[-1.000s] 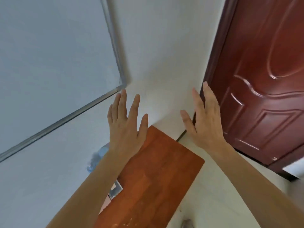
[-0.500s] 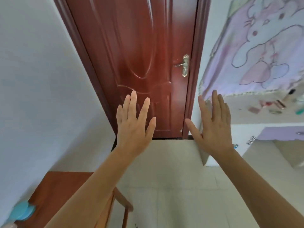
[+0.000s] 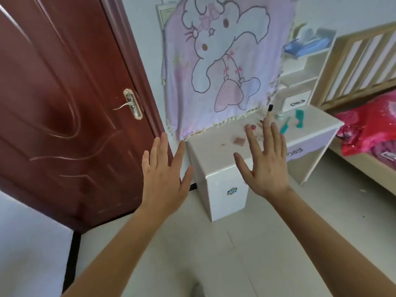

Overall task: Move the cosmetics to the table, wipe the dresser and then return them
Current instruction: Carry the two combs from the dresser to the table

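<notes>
A white dresser (image 3: 216,155) stands ahead, right of centre, against the wall. Cosmetics lie scattered on its top: a small pink compact (image 3: 239,140), a red pot (image 3: 253,127), a black-capped bottle (image 3: 270,110), and a teal comb (image 3: 299,118) near the far end. My left hand (image 3: 165,179) is raised with fingers spread, empty, in front of the dresser's left edge. My right hand (image 3: 266,161) is also raised, spread and empty; it covers part of the dresser top from this view. Neither hand touches anything.
A dark red door (image 3: 64,103) with a metal handle (image 3: 130,106) is shut on the left. A cartoon cloth (image 3: 222,61) hangs over the dresser's back. White shelves (image 3: 304,61) rise behind, and a bed with a red cover (image 3: 368,127) sits at the right. Pale tiled floor (image 3: 214,254) lies below.
The view has swung right from a wooden table and window, past the door, to the dresser. Both hands have stayed raised and spread in front of me.
</notes>
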Available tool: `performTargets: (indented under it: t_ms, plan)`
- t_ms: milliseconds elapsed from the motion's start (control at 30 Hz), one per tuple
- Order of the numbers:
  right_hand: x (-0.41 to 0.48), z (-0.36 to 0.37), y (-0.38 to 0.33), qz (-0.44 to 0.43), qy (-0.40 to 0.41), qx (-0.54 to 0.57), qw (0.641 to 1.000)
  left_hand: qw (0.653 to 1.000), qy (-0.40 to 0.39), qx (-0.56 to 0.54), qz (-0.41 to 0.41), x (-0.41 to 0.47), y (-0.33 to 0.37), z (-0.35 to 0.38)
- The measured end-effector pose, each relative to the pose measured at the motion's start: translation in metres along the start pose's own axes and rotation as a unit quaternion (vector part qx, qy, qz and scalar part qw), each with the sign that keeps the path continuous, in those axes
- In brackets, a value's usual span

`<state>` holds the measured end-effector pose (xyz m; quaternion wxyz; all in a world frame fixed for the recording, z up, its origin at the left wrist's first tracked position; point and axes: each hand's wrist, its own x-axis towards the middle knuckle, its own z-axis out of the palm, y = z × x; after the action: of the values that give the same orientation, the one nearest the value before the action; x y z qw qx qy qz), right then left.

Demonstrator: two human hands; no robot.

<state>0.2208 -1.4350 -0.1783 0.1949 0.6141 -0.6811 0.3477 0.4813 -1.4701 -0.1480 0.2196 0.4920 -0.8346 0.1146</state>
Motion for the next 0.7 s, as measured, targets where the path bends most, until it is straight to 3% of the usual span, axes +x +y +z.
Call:
performTargets:
  t_ms: [300,700]
  plan:
    - [0.076,0.084,0.126,0.076,-0.085,-0.098,0.989,0.990,-0.040,-0.091,0.104,0.176,0.032,0.144]
    - [0.122,0.113,0.297,0.233,-0.143,-0.161,0.948,0.956,-0.119,-0.149,0.223,0.351,0.151,0.269]
